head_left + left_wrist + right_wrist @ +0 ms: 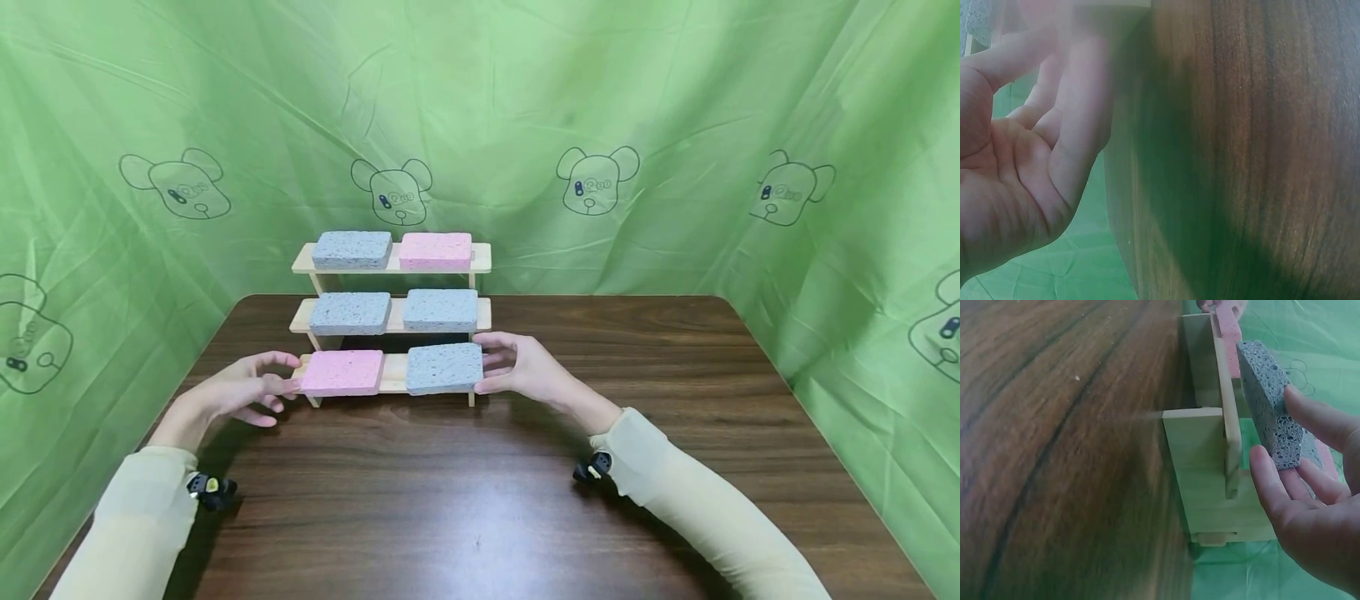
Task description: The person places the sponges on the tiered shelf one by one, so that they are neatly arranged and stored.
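Note:
A pink sponge (342, 372) lies at the left of the lowest tier of a small wooden three-tier stand (393, 372). My left hand (243, 389) pinches its left end, thumb in front and forefinger behind; the blurred left wrist view hides the contact. At the right of that tier, my right hand (517, 364) grips a blue-grey sponge (445, 368) by its right end. In the right wrist view that sponge (1267, 403) is tilted and partly raised off the board, between thumb and fingers.
Two blue-grey sponges, left (349, 313) and right (440, 310), lie on the middle tier. On the top tier are a blue-grey sponge (352, 249) and a pink sponge (436, 250). The stand is on a brown wooden table (420, 483), with a green curtain (495, 108) around it.

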`<state>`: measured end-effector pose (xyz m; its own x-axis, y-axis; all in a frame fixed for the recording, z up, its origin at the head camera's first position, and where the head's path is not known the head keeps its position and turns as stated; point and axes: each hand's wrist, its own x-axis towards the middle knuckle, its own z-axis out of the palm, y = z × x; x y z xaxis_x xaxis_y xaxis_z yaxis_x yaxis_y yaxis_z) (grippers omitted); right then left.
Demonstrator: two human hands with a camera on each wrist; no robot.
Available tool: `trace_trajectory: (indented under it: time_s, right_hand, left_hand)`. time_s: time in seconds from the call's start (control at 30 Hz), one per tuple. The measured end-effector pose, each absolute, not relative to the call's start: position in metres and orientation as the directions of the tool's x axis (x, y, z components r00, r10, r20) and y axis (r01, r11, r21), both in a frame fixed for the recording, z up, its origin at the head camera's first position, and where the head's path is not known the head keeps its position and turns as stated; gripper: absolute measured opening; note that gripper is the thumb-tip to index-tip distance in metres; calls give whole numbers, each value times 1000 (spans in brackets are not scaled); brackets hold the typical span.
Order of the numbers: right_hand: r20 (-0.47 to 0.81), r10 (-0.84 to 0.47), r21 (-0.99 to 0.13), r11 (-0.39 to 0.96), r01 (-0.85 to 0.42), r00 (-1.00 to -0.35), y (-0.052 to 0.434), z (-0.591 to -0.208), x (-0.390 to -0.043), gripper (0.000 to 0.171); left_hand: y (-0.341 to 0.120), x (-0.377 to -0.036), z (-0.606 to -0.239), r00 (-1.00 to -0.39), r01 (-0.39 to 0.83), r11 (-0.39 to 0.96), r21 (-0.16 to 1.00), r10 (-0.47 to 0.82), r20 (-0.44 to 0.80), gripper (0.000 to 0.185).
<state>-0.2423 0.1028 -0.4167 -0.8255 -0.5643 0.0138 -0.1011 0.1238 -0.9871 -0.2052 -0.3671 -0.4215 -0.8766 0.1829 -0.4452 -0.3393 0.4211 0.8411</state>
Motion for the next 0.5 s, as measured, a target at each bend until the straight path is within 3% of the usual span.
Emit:
trace_trajectory:
  time_s: [0.5]
  right_hand:
    - [-14, -532, -977, 187, -101, -847, 88, -428, -241, 78]
  left_hand:
    - [-367, -205, -420, -878, -330, 423, 844, 190, -439, 61]
